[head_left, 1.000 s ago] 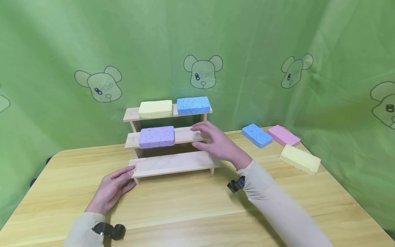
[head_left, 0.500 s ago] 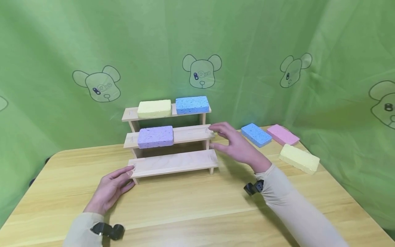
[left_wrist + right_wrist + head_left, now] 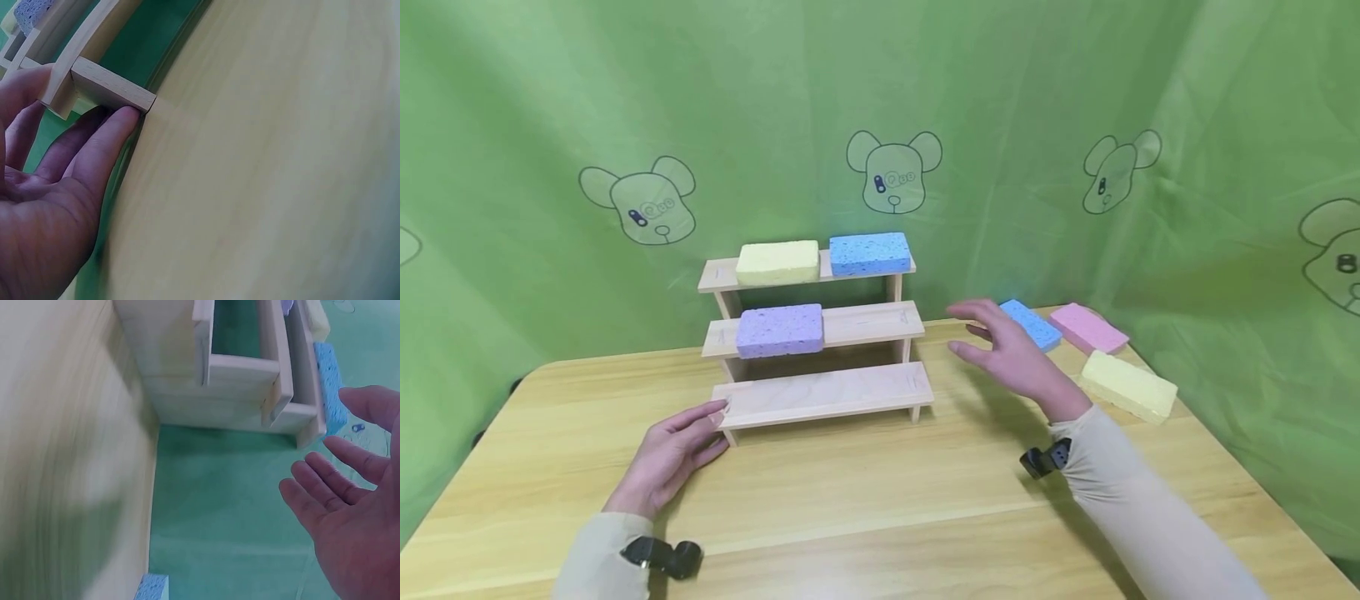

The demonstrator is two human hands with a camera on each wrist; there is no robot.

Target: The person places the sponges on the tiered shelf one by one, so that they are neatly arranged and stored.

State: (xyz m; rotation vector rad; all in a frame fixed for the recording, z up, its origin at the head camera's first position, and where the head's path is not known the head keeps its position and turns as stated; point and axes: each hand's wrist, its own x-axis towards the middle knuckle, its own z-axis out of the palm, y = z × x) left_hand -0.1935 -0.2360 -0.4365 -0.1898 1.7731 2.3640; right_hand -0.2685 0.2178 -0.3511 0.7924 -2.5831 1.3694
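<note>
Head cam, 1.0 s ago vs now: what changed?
Right hand moved right, away from the middle tier of the wooden rack, and holds nothing; it now partly covers the off-rack blue sponge in the head view. Left hand stays at the left end of the bottom tier; no sponge changed place.

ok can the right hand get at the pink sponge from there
Probably yes: the right hand is empty and nothing covers the pink sponge, though a blue sponge lies between them, so it may need to reach over.
</note>
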